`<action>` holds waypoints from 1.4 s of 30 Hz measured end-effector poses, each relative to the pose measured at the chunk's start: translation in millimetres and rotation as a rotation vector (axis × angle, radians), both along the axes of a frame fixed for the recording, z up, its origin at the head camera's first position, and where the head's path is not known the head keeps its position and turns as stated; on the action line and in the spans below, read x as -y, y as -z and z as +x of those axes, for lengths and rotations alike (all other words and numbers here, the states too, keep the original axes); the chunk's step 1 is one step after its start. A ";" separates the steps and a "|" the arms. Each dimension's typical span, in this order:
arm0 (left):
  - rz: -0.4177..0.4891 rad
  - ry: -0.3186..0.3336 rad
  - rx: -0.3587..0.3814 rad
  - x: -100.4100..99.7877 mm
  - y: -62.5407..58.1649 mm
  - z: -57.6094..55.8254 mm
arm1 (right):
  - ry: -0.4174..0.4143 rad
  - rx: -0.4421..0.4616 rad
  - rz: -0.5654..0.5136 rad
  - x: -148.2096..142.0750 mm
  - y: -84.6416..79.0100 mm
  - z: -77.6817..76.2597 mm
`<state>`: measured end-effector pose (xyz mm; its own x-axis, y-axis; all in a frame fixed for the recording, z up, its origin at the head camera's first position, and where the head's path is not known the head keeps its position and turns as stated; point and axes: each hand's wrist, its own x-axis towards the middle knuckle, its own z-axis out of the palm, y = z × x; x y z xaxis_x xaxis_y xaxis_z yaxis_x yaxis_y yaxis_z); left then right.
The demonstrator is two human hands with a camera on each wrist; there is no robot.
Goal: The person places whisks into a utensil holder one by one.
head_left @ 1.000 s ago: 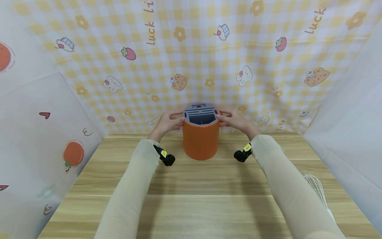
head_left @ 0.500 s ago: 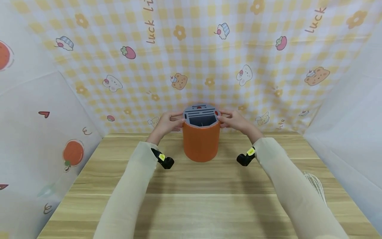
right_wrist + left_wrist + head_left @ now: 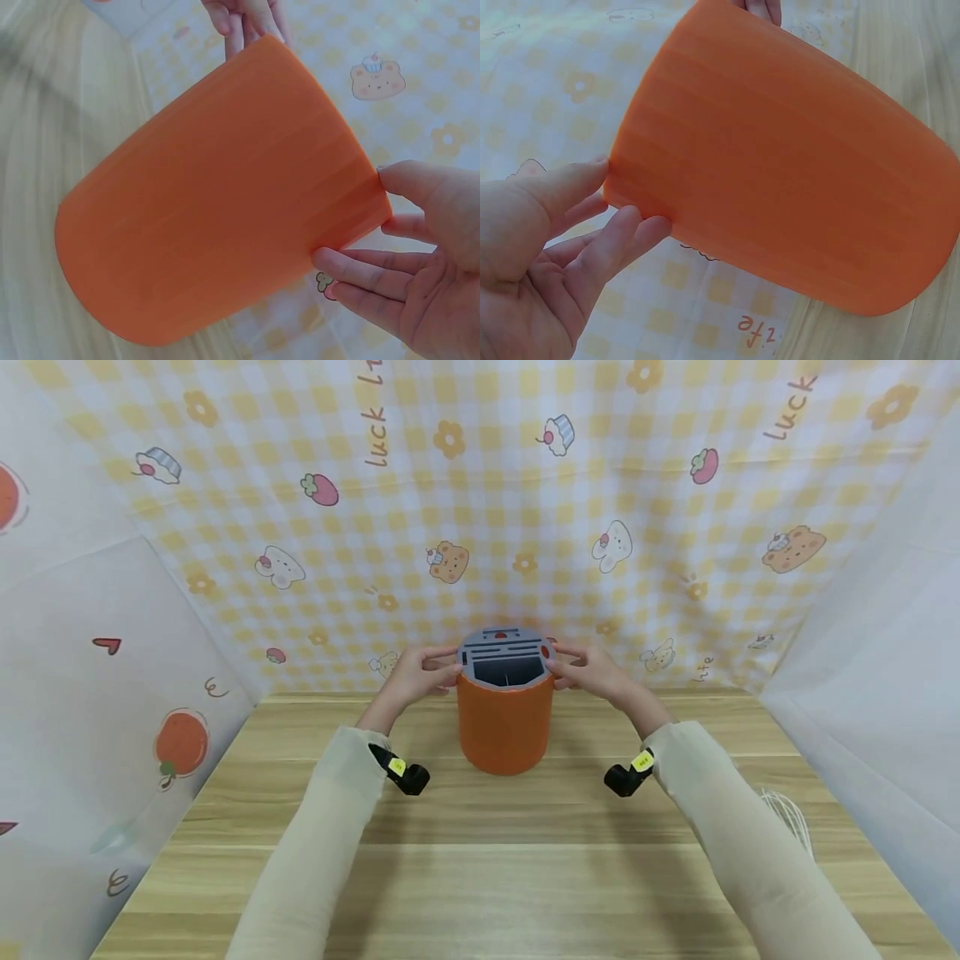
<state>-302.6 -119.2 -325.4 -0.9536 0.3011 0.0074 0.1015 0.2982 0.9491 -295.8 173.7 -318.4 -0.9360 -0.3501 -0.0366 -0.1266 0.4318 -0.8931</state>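
In the head view, the checked cloth [image 3: 498,485] bears brown lettering: "luck" reads at upper centre-left, above a word cut off by the frame, and again at upper right; a partly creased word sits low at right. The two black wrist cameras, left [image 3: 411,779] and right [image 3: 622,781], carry yellow labels [image 3: 642,762] too small to read. At the centre, upright at the far end of the wood-grain table [image 3: 495,877], is an orange container [image 3: 504,731] with a grey slotted top [image 3: 517,638]. Its larger front opening is dark and split by a thin divider; its contents cannot be made out. The left hand [image 3: 418,675] and right hand [image 3: 596,677] grip opposite sides of its upper rim. White wire loops [image 3: 789,820] lie at lower right, and pale sheets [image 3: 885,635] flank the table.

In the left wrist view, the left hand, at lower left, holds the rim with thumb and fingertips slightly spread. Tilted letters ending "fe" show below the container.

In the right wrist view, the right hand, at lower right, holds likewise, its thumb on the rim and fingertips against the side. A printed bear appears at upper right.
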 end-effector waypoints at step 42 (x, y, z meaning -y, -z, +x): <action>-0.039 0.097 -0.036 16.8 -1.8 56.4 | 0.016 -0.007 -0.045 1.0 11.5 61.9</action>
